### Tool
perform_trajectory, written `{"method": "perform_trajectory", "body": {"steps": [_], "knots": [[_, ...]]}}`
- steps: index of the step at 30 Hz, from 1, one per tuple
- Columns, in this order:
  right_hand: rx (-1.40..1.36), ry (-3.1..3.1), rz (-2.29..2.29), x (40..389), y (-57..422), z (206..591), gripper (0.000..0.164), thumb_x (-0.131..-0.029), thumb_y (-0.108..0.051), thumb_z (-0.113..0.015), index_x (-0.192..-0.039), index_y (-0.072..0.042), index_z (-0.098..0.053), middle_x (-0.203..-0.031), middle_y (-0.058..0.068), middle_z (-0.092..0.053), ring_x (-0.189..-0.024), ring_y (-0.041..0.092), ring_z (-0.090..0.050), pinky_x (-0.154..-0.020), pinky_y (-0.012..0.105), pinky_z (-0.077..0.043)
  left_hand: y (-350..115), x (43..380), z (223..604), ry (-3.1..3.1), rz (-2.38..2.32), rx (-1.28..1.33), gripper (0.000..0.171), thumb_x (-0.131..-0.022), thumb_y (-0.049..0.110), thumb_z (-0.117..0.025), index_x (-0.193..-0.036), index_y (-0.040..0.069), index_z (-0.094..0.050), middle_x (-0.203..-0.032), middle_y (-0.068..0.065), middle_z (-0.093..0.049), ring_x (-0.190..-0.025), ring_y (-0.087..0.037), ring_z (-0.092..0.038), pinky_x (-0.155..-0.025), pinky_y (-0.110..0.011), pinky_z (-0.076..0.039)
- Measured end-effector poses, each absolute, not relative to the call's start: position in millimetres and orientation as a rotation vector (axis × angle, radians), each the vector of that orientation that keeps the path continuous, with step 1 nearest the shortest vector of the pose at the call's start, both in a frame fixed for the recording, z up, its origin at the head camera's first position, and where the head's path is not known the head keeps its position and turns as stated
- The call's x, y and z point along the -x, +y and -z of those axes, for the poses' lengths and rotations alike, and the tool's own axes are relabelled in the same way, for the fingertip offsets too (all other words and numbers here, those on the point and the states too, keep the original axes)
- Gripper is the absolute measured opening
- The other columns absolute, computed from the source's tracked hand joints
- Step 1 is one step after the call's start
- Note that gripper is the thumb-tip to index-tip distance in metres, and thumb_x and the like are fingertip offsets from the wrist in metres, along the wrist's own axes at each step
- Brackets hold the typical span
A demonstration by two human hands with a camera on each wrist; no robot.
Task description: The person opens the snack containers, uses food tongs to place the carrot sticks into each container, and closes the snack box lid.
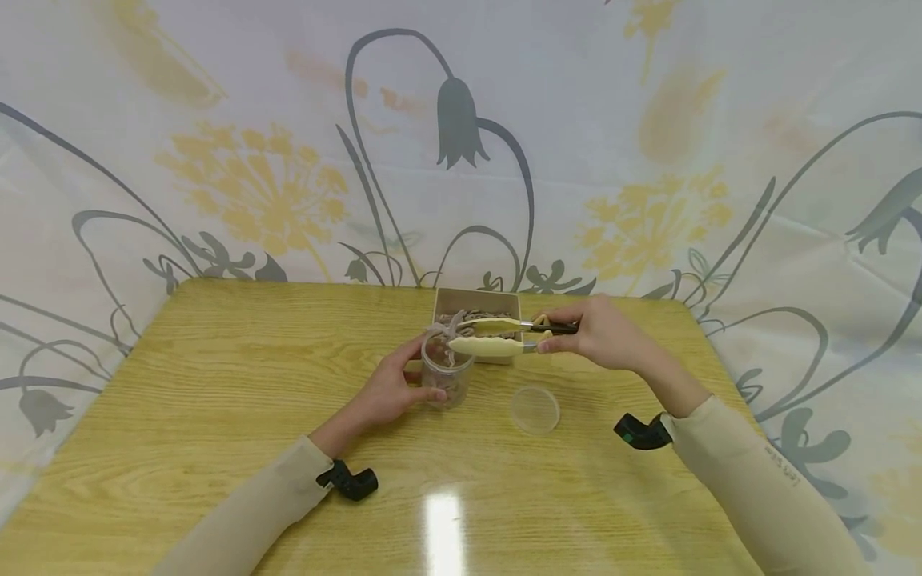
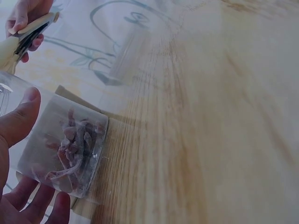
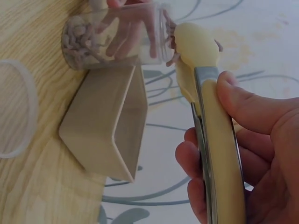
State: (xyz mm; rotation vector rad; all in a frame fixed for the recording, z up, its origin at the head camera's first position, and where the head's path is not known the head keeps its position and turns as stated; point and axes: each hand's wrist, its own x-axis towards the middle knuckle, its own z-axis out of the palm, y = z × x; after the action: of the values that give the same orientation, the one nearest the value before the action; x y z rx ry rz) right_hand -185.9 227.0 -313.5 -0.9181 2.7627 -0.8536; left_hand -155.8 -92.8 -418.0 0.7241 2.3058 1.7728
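Left hand (image 1: 389, 390) wraps the jar (image 1: 448, 392) at its side, thumb on the near wall, fingers on the far one. Jar is clear, mouth up, on the far half of the surface (image 1: 252, 400), just left of the box; can't tell if its base touches down. Reads light, stiff-walled, smooth enough to slip; crackable if it's glass, material unclear. Best hold: around the wall, below the rim. Inside: a small heap of thin, knobbly strands (image 2: 74, 151) at the bottom.

At the jar mouth: a greyish clump (image 1: 448, 328) between the tongs' tips, ends sticking out past them. Looks light and limp, so pinch mid-bundle with modest squeeze; loose ends could snag the rim.

Box (image 1: 478, 299): beige, open-topped, rigid-looking, with more strands in it, depth unclear. Tongs (image 1: 490, 346) reach across above it: pale scoop heads, metal arms, likely springy; handle end is the grip. Lid (image 1: 535, 410) is off, flat on the surface near the jar. Right hand (image 1: 605, 334) grasps the tongs, thumb against fingers.
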Motion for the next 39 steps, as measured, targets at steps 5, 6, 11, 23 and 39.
{"method": "perform_trajectory", "body": {"steps": [5,6,11,23,39], "knots": [[0.993,2.772,0.791,191,225,305,0.014,-0.087,-0.024,-0.079,-0.091,-0.011,-0.077,-0.064,-0.004,-0.059,-0.046,0.002,-0.020,-0.050,0.024,-0.025,-92,157,421,2.289,-1.785,-0.727,0.087,-0.078,-0.006,-0.081,-0.152,0.000,-0.036,-0.146,-0.023,-0.044,-0.130,-0.042,-0.047,-0.098,-0.049,-0.050],[0.999,2.775,0.773,192,224,303,0.016,-0.086,-0.024,-0.079,-0.096,-0.011,-0.078,-0.072,0.000,-0.067,-0.046,0.002,-0.022,-0.050,0.024,-0.026,-92,157,421,2.288,-1.787,-0.726,0.087,-0.078,-0.006,-0.081,-0.152,0.000,-0.036,-0.146,-0.023,-0.044,-0.130,-0.042,-0.047,-0.098,-0.049,-0.050],[1.031,2.801,0.641,193,218,292,0.033,-0.085,-0.025,-0.080,-0.111,-0.004,-0.077,-0.098,0.008,-0.075,-0.050,0.003,-0.034,-0.054,0.027,-0.035,-92,157,422,2.269,-1.798,-0.717,0.087,-0.078,-0.007,-0.080,-0.152,-0.001,-0.034,-0.146,-0.024,-0.043,-0.129,-0.042,-0.048,-0.097,-0.048,-0.051],[1.018,2.800,0.494,190,208,281,0.044,-0.085,-0.027,-0.080,-0.120,-0.002,-0.072,-0.108,0.013,-0.073,-0.053,0.008,-0.048,-0.069,0.035,-0.046,-92,156,420,2.268,-1.806,-0.707,0.080,-0.078,-0.009,-0.080,-0.148,-0.003,-0.040,-0.142,-0.024,-0.046,-0.130,-0.041,-0.047,-0.098,-0.048,-0.049],[1.040,2.797,0.502,192,208,282,0.042,-0.085,-0.028,-0.081,-0.117,-0.002,-0.073,-0.092,0.003,-0.074,-0.064,0.006,-0.058,-0.069,0.035,-0.050,-93,158,426,2.237,-1.827,-0.710,0.085,-0.078,-0.010,-0.079,-0.151,-0.003,-0.035,-0.145,-0.025,-0.044,-0.131,-0.045,-0.045,-0.097,-0.050,-0.050]]}}
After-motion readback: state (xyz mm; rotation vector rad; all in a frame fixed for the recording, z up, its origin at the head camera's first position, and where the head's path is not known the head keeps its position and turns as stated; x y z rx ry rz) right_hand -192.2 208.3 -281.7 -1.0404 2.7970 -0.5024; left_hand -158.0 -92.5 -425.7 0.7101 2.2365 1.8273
